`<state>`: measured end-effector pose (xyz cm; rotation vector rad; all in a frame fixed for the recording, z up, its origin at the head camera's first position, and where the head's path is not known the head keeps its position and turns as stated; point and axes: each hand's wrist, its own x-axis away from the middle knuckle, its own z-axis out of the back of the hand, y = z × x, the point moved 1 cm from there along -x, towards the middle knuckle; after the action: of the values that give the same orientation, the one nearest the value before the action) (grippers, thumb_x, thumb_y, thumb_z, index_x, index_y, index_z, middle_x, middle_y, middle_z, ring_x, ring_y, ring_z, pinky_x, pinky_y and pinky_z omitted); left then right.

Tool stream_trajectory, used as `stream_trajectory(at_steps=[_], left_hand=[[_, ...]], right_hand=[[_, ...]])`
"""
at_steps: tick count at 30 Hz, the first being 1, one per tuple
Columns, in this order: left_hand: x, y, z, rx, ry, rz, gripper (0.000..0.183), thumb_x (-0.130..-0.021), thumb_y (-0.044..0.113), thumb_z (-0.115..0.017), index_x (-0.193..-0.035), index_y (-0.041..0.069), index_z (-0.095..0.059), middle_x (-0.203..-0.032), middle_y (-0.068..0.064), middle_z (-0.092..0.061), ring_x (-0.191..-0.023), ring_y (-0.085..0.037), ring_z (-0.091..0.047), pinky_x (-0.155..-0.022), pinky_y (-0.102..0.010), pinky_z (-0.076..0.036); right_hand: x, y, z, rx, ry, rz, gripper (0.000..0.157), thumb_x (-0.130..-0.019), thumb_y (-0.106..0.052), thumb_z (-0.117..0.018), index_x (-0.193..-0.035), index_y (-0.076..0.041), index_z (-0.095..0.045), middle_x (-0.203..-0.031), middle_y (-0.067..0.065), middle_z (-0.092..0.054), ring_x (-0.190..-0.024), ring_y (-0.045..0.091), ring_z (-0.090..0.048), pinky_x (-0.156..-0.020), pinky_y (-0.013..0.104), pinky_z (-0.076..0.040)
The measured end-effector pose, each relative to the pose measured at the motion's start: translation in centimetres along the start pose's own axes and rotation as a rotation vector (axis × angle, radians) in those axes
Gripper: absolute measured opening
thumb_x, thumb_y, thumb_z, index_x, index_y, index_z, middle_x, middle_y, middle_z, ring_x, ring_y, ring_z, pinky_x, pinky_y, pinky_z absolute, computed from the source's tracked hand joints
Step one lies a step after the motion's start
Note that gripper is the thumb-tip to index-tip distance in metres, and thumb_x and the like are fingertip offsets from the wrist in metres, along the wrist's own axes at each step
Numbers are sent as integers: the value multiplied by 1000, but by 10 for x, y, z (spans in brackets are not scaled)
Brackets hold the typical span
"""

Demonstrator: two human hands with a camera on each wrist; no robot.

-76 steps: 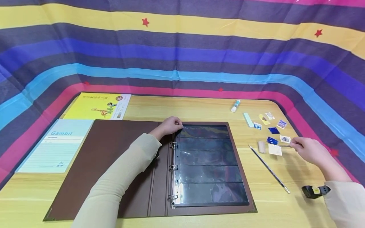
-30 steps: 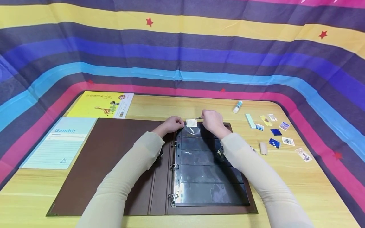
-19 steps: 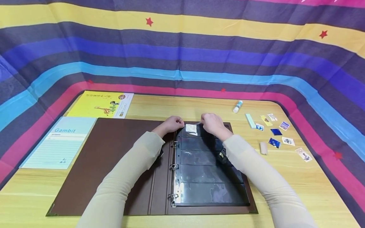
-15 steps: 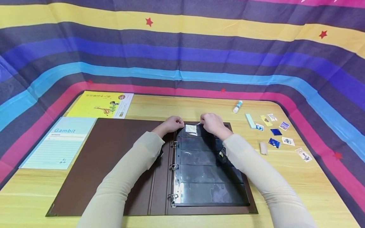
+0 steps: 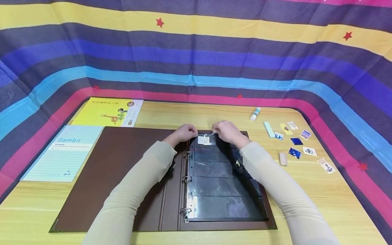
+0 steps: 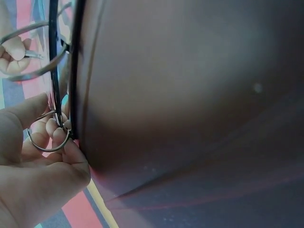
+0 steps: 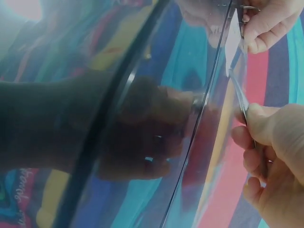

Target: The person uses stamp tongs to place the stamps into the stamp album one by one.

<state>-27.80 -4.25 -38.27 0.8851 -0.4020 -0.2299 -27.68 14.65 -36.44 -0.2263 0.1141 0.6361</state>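
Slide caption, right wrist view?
Right hand holds tweezers, tips at a white paper slip near the edge of the glossy page; left hand close by.

An open brown rectangular binder (image 5: 122, 163) lies on a pale wooden table (image 5: 183, 114), a black plastic pocket page (image 5: 226, 187) on its right half. A small white paper square (image 5: 203, 140) sits at the page's top left, between the left hand (image 5: 184, 132) at the corner and slim metal tweezers (image 7: 240, 94) in the right hand (image 5: 227, 131). Left of the binder lies a pale-blue paper notebook (image 5: 61, 160), a yellow rectangular booklet (image 5: 98, 110) behind it; right of the binder, a beige oblong eraser (image 5: 283, 159), then small paper stamps (image 5: 295, 153).
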Motion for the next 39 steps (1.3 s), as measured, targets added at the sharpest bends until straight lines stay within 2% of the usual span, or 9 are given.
stream_trajectory(at_steps=[7,12,18,24,28,31,33,36,39], left_hand=[[2,1,1,-8,0,0,12,-82,15,-49,-87,5,-55,-89,-5,-50,-65,-16,-42,-63,-29,-37],[3,1,1,-15,3,8,12,-82,13,-50,-87,4,-55,-87,-6,-50,-60,-15,-40,-60,-28,-37],[2,1,1,-26,13,-2,12,-81,13,-51,-86,3,-55,-84,-6,-51,-61,-15,-41,-58,-27,-36],[2,1,0,-27,7,-19,11,-81,13,-51,-85,3,-54,-87,-6,-50,-63,-16,-42,-60,-27,-36],[4,1,1,-23,6,-25,11,-81,13,-50,-83,3,-54,-85,-6,-50,-64,-16,-42,-61,-28,-36],[5,1,2,-16,2,-32,11,-82,12,-49,-82,2,-54,-83,-6,-49,-64,-16,-42,-61,-28,-36],[5,1,2,-13,-1,-33,11,-82,12,-49,-82,3,-53,-82,-6,-49,-63,-16,-41,-61,-28,-36],[6,2,1,-14,-3,-31,11,-82,12,-49,-80,3,-53,-79,-6,-48,-62,-16,-40,-61,-28,-35],[6,2,1,-12,-4,-30,11,-82,13,-49,-81,3,-53,-79,-6,-47,-62,-16,-40,-62,-28,-35]], right_hand=[[5,11,2,4,74,-24,5,-79,-8,-54,-76,-7,-58,-76,3,-56,-77,23,-50,-72,35,-37],[22,25,16,-147,92,-135,6,-83,-9,-48,-84,-5,-52,-78,8,-55,-73,23,-49,-67,37,-37],[58,59,40,-371,93,-293,16,-86,-19,-43,-94,-5,-47,-84,16,-54,-70,24,-49,-58,35,-38],[102,103,62,-355,79,-431,30,-87,-26,-39,-92,1,-52,-82,16,-50,-66,20,-41,-57,33,-33],[129,127,69,-377,129,-537,38,-86,-33,-38,-89,1,-55,-73,17,-49,-55,20,-39,-46,33,-31],[146,162,60,-458,169,-618,40,-83,-40,-41,-88,-4,-56,-65,14,-47,-47,18,-39,-39,39,-30],[157,190,49,-499,185,-657,41,-82,-43,-42,-89,-5,-56,-66,13,-48,-47,17,-43,-36,37,-33],[172,227,30,-510,231,-721,43,-77,-48,-45,-89,-8,-57,-72,10,-52,-56,14,-51,-42,31,-42],[186,247,19,-513,265,-726,46,-74,-50,-48,-89,-8,-56,-78,12,-55,-62,17,-56,-52,28,-46]])
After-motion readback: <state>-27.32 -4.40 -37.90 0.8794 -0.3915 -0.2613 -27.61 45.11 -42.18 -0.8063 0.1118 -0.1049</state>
